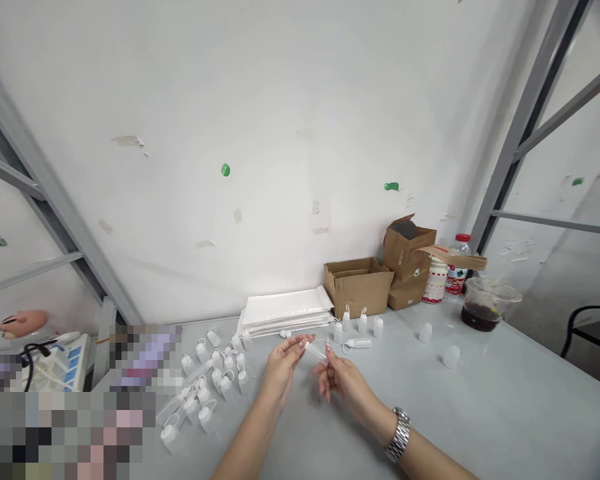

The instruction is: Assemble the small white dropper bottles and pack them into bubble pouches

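Between my two hands is a small clear squeeze bottle [316,349] with a white cap, held tilted above the grey table. The fingertips of my left hand [286,360] pinch it at the white cap end. My right hand [344,377], with a metal watch on the wrist, grips its other end with thumb and finger. To the left of my hands, several similar bottles with white looped caps [206,417] stand or lie in a cluster. Beyond my right hand, one such bottle [360,344] lies on its side, near several upright ones [379,327].
White flat packages [287,308] are stacked by the wall. Beside them stand an open cardboard box [363,293], a brown paper bag [410,267], a red-capped bottle [460,263] and a plastic bowl of dark liquid [483,313]. Two small translucent pieces [451,357] lie at right.
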{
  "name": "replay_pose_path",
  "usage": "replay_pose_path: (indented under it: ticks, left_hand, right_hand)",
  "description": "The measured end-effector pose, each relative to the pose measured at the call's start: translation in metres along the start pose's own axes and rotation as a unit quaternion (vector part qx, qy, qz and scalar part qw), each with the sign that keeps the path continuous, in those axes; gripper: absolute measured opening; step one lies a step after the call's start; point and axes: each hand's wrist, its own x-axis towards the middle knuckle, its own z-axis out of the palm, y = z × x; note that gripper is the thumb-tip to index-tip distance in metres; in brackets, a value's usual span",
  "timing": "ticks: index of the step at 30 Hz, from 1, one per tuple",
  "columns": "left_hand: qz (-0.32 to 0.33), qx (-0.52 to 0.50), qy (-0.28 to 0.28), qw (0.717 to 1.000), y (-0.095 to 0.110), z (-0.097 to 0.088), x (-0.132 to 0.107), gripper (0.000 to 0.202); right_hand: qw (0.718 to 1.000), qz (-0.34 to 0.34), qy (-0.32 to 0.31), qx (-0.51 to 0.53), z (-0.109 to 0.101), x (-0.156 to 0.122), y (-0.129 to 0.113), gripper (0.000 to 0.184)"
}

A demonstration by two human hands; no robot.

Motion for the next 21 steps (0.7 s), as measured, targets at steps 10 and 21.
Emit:
replay_pose_path:
  ticks: [10,21]
  left_hand:
    - [0.061,0.094,-0.004,0.994,-0.0016,-0.0042,0.0024,0.022]
    - [0.063,0.108,0.009,0.992,0.0023,-0.0001,-0.0002,0.023]
  right_hand:
    - [0.996,-0.049,0.019,-0.069,-0.0047,0.0064,0.0075,0.048]
    - [0.997,-0.044,0.002,-0.063,-0.0052,0.0083,0.008,0.046]
